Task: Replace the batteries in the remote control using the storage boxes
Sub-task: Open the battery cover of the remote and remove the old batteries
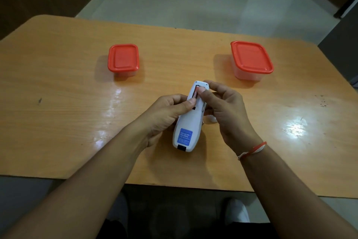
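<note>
Held face-down over the table [58, 87], the remote [187, 122] is gripped by the left hand [164, 115]; a battery [195, 94] in its open bay is pinched by the right hand [224, 107]. Both boxes [123, 58] [251, 57] are lidded. A slipped pinch could drop the battery.

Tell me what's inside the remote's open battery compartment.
A reddish battery lies along the left side of the compartment in the white remote. The right hand has its fingers over the rest, so whether a second battery sits there cannot be seen.
</note>
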